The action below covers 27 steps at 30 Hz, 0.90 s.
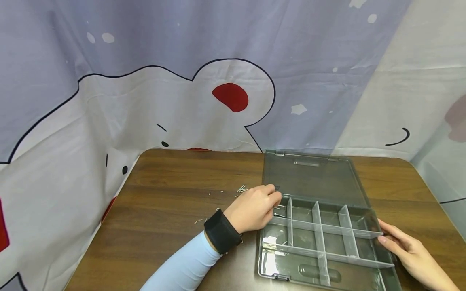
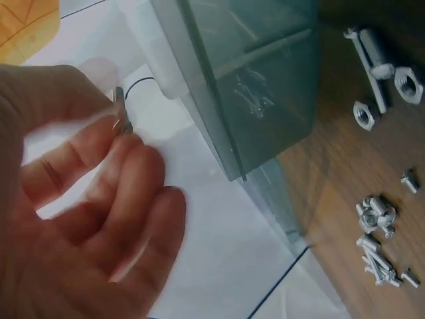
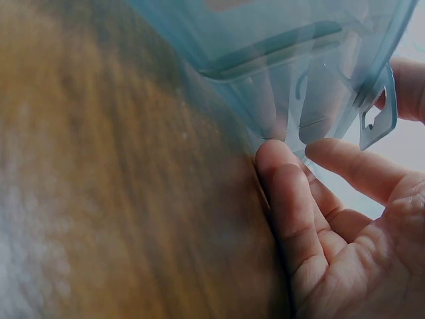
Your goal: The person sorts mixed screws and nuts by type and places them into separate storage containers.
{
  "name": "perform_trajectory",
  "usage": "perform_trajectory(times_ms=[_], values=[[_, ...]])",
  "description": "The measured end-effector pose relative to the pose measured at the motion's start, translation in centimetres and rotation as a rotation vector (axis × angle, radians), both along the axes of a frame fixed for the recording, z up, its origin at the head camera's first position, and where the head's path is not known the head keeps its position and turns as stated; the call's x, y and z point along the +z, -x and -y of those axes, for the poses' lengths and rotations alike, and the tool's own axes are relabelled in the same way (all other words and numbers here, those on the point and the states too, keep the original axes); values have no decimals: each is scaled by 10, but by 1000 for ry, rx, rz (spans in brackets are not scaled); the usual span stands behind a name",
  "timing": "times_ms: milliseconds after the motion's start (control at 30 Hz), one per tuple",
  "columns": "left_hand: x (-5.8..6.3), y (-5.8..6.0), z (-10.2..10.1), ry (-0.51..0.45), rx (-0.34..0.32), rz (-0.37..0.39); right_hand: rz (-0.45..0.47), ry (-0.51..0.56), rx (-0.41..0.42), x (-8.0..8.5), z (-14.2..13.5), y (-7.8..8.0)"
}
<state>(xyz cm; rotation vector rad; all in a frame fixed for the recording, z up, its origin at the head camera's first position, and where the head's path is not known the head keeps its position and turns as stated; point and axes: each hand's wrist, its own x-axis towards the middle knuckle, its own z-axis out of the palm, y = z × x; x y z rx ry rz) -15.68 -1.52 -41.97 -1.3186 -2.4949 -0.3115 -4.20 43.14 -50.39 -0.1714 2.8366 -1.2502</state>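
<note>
My left hand [image 1: 255,206] is over the back left compartments of a grey see-through organizer box [image 1: 338,229]. Its thumb and fingertips pinch a small metal piece, likely a screw [image 2: 119,100], mostly covered by the fingers. A screw [image 1: 280,215] lies in a compartment beneath that hand. At the box's right side, my right hand [image 1: 409,248] holds the outer wall, with fingertips [image 3: 275,154] low at the bottom corner and the thumb higher up by a latch.
Behind the compartments, the lid [image 1: 313,182] lies folded back on the wooden table [image 1: 174,178]. Left of the box are loose screws [image 1: 242,188] in a small heap and several scattered ones. Two hex nuts [image 2: 364,115] show in the left wrist view. A printed curtain [image 1: 164,97] hangs behind.
</note>
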Motion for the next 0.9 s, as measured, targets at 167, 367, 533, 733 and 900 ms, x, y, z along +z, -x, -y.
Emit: perform_trajectory(times_ms=[167,367,533,733,900], values=[[-1,-5,3,83,101,155,-9,-1,1,1,1,0],[-3,-7,12,103,119,187,-12,0,0,1,2,-1],[-5,1,26,118,150,220,-15,12,7,0,2,0],[-6,15,45,106,218,254,-17,19,14,0,1,0],[-9,26,54,103,248,252,-9,7,12,2,1,0]])
